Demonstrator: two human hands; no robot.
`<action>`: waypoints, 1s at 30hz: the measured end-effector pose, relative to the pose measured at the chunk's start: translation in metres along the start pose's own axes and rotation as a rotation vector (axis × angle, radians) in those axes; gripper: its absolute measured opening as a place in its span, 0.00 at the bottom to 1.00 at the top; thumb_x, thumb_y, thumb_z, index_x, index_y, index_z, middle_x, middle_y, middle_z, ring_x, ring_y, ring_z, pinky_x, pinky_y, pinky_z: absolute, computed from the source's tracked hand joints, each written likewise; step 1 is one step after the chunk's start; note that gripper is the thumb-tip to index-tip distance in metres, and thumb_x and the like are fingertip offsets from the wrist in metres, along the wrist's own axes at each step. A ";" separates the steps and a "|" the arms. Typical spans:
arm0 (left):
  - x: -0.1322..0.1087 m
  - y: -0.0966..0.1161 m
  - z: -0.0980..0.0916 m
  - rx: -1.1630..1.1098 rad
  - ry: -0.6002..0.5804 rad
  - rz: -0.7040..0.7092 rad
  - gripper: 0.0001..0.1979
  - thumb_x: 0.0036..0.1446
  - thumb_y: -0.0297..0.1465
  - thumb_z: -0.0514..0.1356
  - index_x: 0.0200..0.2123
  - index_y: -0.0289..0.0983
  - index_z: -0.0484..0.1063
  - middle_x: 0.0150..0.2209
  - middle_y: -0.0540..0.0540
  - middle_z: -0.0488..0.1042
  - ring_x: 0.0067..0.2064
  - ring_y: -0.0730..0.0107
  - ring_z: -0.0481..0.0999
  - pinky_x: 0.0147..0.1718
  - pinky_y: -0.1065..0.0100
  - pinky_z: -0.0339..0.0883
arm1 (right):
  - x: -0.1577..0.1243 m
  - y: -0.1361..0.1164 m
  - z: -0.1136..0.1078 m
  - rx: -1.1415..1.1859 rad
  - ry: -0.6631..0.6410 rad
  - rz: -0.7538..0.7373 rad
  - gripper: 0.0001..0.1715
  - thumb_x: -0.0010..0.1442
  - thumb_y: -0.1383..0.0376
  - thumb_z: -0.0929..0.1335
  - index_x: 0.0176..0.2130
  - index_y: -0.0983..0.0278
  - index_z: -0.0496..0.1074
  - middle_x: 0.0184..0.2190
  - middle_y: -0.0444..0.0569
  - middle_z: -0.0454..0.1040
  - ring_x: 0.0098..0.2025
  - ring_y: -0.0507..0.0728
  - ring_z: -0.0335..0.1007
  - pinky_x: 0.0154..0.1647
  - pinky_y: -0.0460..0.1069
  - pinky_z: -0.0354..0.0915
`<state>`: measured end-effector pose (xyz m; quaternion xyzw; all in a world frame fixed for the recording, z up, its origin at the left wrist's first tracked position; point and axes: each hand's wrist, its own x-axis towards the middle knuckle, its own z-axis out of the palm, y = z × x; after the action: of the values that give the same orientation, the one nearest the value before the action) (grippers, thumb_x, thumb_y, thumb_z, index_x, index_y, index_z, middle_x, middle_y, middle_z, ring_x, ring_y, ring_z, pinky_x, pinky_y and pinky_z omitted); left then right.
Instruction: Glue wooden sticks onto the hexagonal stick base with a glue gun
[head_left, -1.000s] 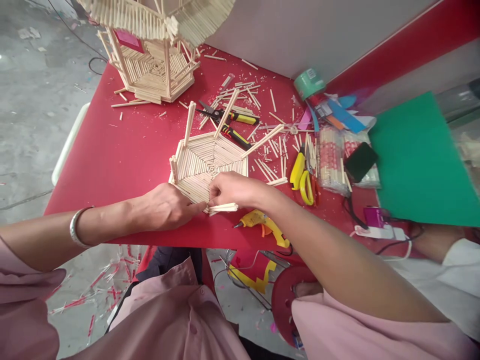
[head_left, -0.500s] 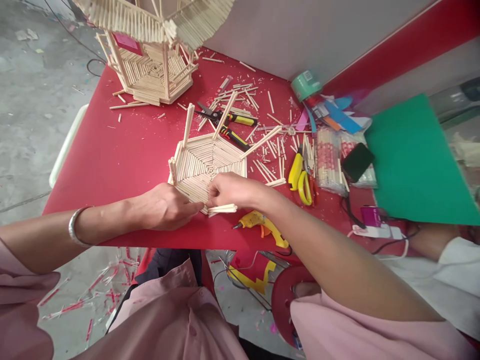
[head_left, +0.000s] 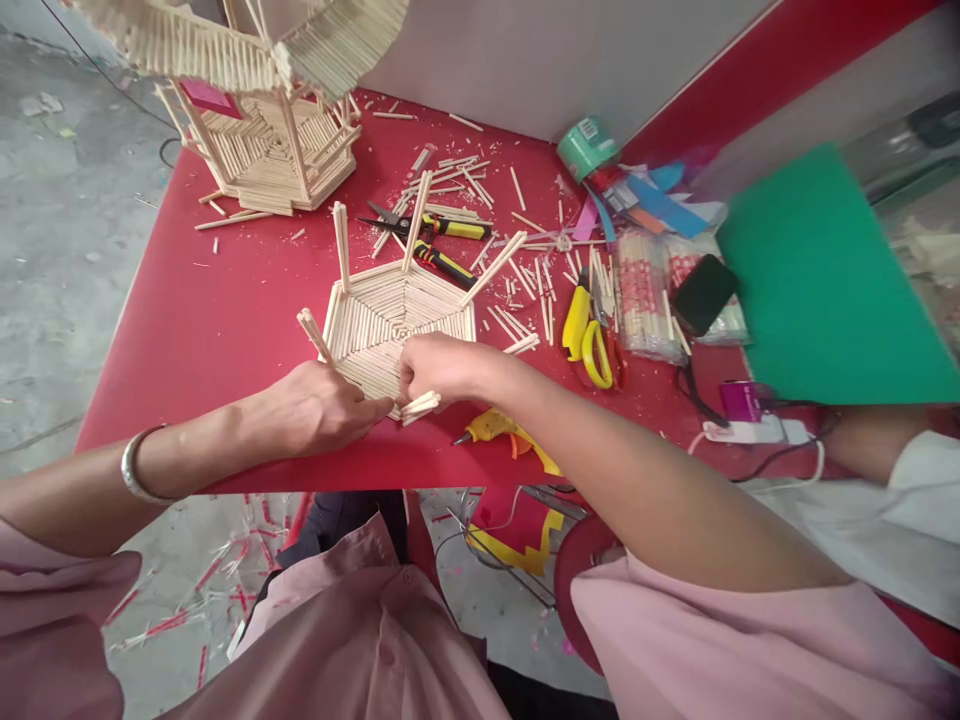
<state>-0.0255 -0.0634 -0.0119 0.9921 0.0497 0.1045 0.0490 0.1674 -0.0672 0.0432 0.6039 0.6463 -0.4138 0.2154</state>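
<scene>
A flat, many-sided base of pale wooden sticks [head_left: 371, 345] lies on the red table, with bundled-stick posts rising from its corners. My left hand [head_left: 319, 405] is closed at the base's near-left edge, fingers pressed together and thumb side toward the front corner. Curled over the front corner is my right hand [head_left: 435, 368], closed at the foot of a short stick post [head_left: 421, 407] that leans toward me. Its fingertips are hidden. Just right of that post, partly behind my forearm, lies a yellow glue gun [head_left: 491, 425].
A roofed stick pavilion [head_left: 277, 150] stands at the back left. Black-and-yellow cutters [head_left: 442, 250], loose sticks, yellow-handled scissors [head_left: 596, 350], packed sticks [head_left: 649, 300] and a green board [head_left: 832, 290] lie rightward. Another person's arm [head_left: 870, 460] rests by a power strip [head_left: 761, 430].
The view has shifted, so the table items appear further left. The front post's free end now points more upward, and my right hand has curled tighter beside it. My left hand stays at the base's edge.
</scene>
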 end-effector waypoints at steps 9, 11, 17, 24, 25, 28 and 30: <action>-0.001 0.001 0.010 -0.020 0.122 -0.005 0.14 0.67 0.24 0.50 0.45 0.37 0.75 0.17 0.54 0.66 0.18 0.76 0.62 0.18 0.66 0.47 | 0.002 -0.001 0.000 -0.061 0.011 -0.009 0.09 0.50 0.70 0.74 0.35 0.68 0.82 0.27 0.50 0.79 0.30 0.54 0.72 0.29 0.48 0.61; -0.002 -0.001 0.015 -0.042 0.204 0.000 0.13 0.67 0.25 0.51 0.44 0.37 0.76 0.18 0.53 0.67 0.18 0.76 0.64 0.19 0.67 0.49 | 0.000 -0.002 -0.001 -0.053 0.008 -0.004 0.09 0.50 0.71 0.74 0.35 0.68 0.82 0.27 0.49 0.79 0.29 0.53 0.71 0.29 0.47 0.60; -0.006 -0.004 0.024 -0.115 0.304 -0.054 0.11 0.66 0.28 0.52 0.37 0.38 0.76 0.20 0.52 0.71 0.20 0.74 0.69 0.20 0.68 0.55 | -0.002 0.000 -0.003 -0.020 -0.037 -0.008 0.07 0.52 0.71 0.73 0.34 0.69 0.82 0.27 0.49 0.79 0.28 0.51 0.69 0.27 0.46 0.58; -0.008 0.000 0.027 -0.100 0.316 -0.014 0.12 0.66 0.26 0.53 0.46 0.35 0.75 0.20 0.53 0.71 0.20 0.74 0.69 0.18 0.67 0.54 | 0.001 -0.001 -0.001 -0.034 -0.017 -0.005 0.05 0.50 0.72 0.73 0.31 0.68 0.81 0.25 0.49 0.78 0.27 0.52 0.69 0.27 0.47 0.58; -0.008 0.000 0.027 -0.095 0.306 -0.009 0.12 0.66 0.26 0.53 0.47 0.35 0.74 0.20 0.53 0.71 0.20 0.74 0.69 0.18 0.67 0.54 | 0.000 0.000 -0.001 -0.031 -0.015 -0.006 0.05 0.50 0.71 0.73 0.31 0.68 0.81 0.25 0.48 0.77 0.27 0.52 0.69 0.27 0.47 0.59; -0.008 0.002 0.026 -0.075 0.285 -0.007 0.12 0.67 0.26 0.52 0.48 0.35 0.74 0.20 0.53 0.71 0.20 0.74 0.69 0.18 0.68 0.53 | 0.000 0.002 0.000 0.010 -0.034 -0.017 0.04 0.50 0.69 0.74 0.31 0.68 0.81 0.24 0.47 0.77 0.26 0.51 0.68 0.26 0.47 0.58; -0.007 0.003 0.025 -0.054 0.273 -0.014 0.12 0.67 0.26 0.52 0.49 0.35 0.73 0.20 0.53 0.71 0.19 0.74 0.68 0.17 0.68 0.52 | 0.000 0.004 0.001 0.032 -0.045 -0.025 0.04 0.51 0.68 0.74 0.31 0.67 0.81 0.24 0.46 0.76 0.25 0.50 0.66 0.25 0.47 0.58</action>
<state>-0.0271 -0.0693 -0.0372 0.9666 0.0601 0.2393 0.0692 0.1708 -0.0681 0.0416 0.5899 0.6420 -0.4401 0.2151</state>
